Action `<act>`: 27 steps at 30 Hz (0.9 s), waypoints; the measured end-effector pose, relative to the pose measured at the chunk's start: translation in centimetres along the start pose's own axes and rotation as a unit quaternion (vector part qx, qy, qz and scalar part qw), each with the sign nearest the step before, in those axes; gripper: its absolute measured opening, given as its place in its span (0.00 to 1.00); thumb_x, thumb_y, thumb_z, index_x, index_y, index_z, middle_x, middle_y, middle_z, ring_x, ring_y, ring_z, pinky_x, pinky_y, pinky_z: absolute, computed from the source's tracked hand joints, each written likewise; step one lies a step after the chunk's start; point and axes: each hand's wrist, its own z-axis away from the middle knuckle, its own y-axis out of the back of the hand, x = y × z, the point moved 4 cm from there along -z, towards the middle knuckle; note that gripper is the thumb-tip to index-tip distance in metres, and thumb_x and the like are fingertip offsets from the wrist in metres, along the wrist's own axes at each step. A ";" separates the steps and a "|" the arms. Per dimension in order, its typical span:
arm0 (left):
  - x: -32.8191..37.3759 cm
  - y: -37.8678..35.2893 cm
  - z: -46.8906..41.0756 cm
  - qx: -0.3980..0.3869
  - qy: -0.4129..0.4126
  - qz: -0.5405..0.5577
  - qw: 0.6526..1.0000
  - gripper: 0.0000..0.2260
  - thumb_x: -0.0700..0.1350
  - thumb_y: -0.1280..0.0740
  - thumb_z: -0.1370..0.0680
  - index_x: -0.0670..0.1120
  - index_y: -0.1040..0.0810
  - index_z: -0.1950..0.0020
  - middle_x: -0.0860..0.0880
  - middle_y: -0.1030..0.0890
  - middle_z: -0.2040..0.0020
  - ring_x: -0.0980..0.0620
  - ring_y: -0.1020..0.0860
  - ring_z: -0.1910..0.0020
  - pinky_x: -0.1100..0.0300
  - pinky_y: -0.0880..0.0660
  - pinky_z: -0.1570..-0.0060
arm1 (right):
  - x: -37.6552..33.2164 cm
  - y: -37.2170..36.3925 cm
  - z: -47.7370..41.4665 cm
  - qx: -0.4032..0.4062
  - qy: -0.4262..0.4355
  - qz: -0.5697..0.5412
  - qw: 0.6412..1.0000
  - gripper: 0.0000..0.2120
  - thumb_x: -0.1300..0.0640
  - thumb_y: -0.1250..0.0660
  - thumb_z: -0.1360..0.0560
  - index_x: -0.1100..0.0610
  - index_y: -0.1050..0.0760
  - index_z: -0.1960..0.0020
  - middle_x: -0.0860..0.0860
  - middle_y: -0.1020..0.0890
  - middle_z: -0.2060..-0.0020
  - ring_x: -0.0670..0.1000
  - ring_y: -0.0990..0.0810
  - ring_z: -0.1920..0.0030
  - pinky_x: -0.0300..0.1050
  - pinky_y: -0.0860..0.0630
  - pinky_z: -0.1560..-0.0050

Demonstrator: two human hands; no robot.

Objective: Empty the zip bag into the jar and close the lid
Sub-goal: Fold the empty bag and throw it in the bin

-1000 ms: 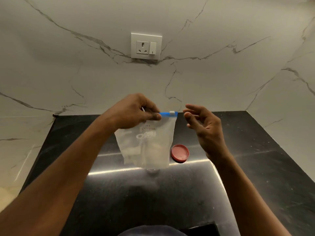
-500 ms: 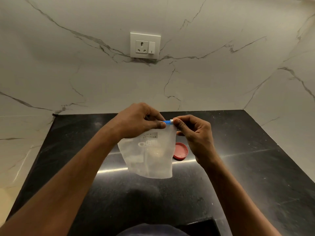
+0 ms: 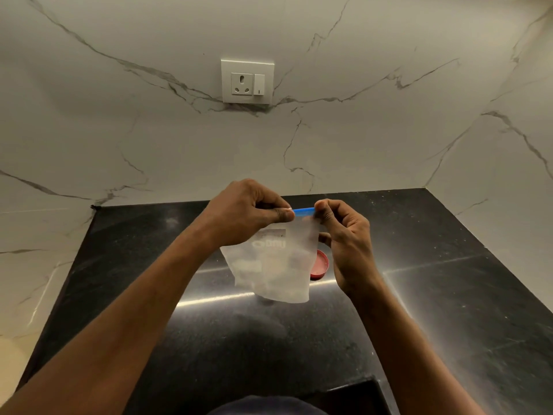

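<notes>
The right hand has come in and now pinches the zip bag at its blue seal, the left hand gripping the other end. The bag hangs above the surface beside the red lid (jar hidden behind it, I think), so opening looks next.

We held both bare forearms stretched forward from the bottom corners and drawn in toward each other at the middle of the view. Our left hand was curled knuckles-up, thumb pressed against the bent forefinger in a pinch on the top edge of the zip bag. Our right hand faced it just beside, its thumb and forefinger pinched on that edge at the other end, the remaining fingers loosely curled below.
</notes>
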 end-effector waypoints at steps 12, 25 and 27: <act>-4.1 3.7 2.5 -0.013 0.041 0.068 0.997 0.06 0.53 0.26 0.24 0.56 0.12 0.48 0.60 0.12 0.52 0.63 0.16 0.50 0.73 0.22 0.55 | -0.2 2.9 -0.5 0.030 -0.022 -0.029 0.999 0.09 0.56 0.35 0.17 0.54 0.18 0.51 0.47 0.16 0.60 0.46 0.16 0.56 0.45 0.17 0.57; -7.5 -0.8 4.7 -0.021 0.094 0.321 0.942 0.18 0.49 0.22 0.25 0.51 0.16 0.37 0.47 0.12 0.42 0.46 0.13 0.43 0.52 0.15 0.48 | 0.8 1.4 -1.2 0.043 -0.123 -0.198 0.972 0.11 0.50 0.33 0.18 0.57 0.17 0.50 0.55 0.12 0.57 0.53 0.12 0.55 0.51 0.15 0.60; -7.8 -1.5 4.7 0.035 0.095 0.328 0.939 0.13 0.52 0.22 0.26 0.49 0.13 0.43 0.46 0.11 0.46 0.45 0.12 0.46 0.55 0.15 0.53 | 1.3 0.9 -1.2 0.005 -0.136 -0.164 0.977 0.20 0.43 0.34 0.19 0.59 0.20 0.41 0.56 0.12 0.49 0.56 0.12 0.49 0.55 0.15 0.55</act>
